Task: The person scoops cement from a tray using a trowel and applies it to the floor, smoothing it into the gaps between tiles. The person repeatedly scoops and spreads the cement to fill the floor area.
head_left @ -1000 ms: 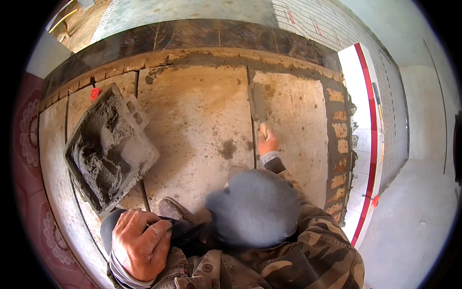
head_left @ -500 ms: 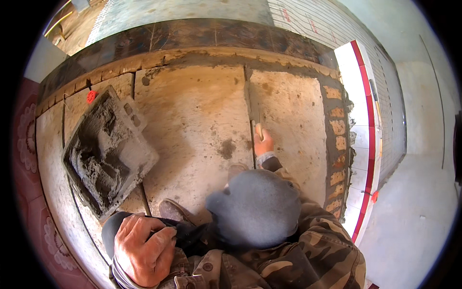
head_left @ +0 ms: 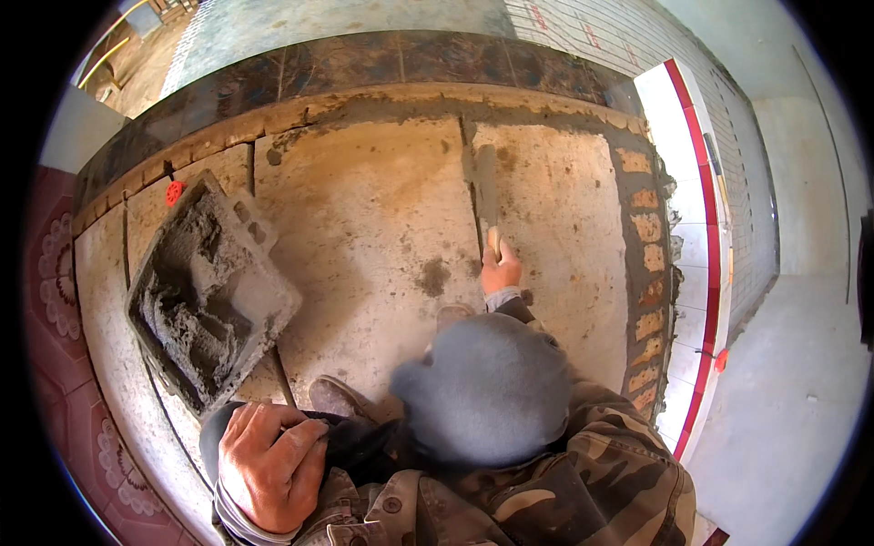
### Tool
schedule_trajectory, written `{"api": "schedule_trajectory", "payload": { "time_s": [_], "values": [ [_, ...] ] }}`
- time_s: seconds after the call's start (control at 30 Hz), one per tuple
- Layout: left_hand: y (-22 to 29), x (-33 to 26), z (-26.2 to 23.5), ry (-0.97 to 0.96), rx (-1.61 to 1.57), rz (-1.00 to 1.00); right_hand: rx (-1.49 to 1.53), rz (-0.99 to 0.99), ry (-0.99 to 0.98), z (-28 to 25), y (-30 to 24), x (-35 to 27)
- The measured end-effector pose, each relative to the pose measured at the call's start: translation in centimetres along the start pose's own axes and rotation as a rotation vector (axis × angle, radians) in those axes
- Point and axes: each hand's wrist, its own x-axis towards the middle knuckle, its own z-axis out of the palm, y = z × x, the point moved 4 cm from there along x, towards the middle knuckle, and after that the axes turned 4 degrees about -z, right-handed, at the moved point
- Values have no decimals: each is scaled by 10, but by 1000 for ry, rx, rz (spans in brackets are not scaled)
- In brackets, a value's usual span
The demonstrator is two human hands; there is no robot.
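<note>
My right hand (head_left: 502, 271) grips the wooden handle of a narrow-bladed trowel (head_left: 487, 187). Its long grey blade points away from me, along the mortar joint (head_left: 469, 155) between two pale slabs. The larger slab (head_left: 364, 227) is on the left, the smaller slab (head_left: 555, 209) on the right. My left hand (head_left: 271, 464) rests on my bent knee, its fingers curled inward and the tips partly hidden; I see nothing held in it. Near that knee stands a dark tub (head_left: 284, 305) with wet grey mortar (head_left: 187, 305) in it.
A red disc-shaped piece (head_left: 176, 192) lies by the tub. Dark glossy tiles (head_left: 364, 64) edge the far side. At right runs a brick-and-mortar strip (head_left: 649, 259) beside white tiles with a red band (head_left: 713, 218). My shoe (head_left: 337, 397) stands on the slabs.
The trowel blade now shows its flat face more plainly and reaches farther up the joint. My left hand stays on the knee. The whole view has shifted slightly.
</note>
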Motion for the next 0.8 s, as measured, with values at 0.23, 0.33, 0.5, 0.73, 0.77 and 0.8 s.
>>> {"api": "schedule_trajectory", "payload": {
  "time_s": [0.23,0.33,0.5,0.73,0.77,0.8],
  "values": [
    [1,-6,-4,31,-11,5,-4,-72,6,11,-3,19],
    [0,-4,-3,24,-33,15,-91,-47,-74,3,10,39],
    [1,-2,-6,15,-18,3,-107,-230,-12,-17,7,35],
    [2,7,-1,2,-32,10,-475,-563,-232,-66,29,55],
    [3,8,0,-1,-29,12,-526,-599,-262,-67,28,63],
    [2,8,0,-7,-42,3,-534,-585,-264,-64,26,74]
  ]
}}
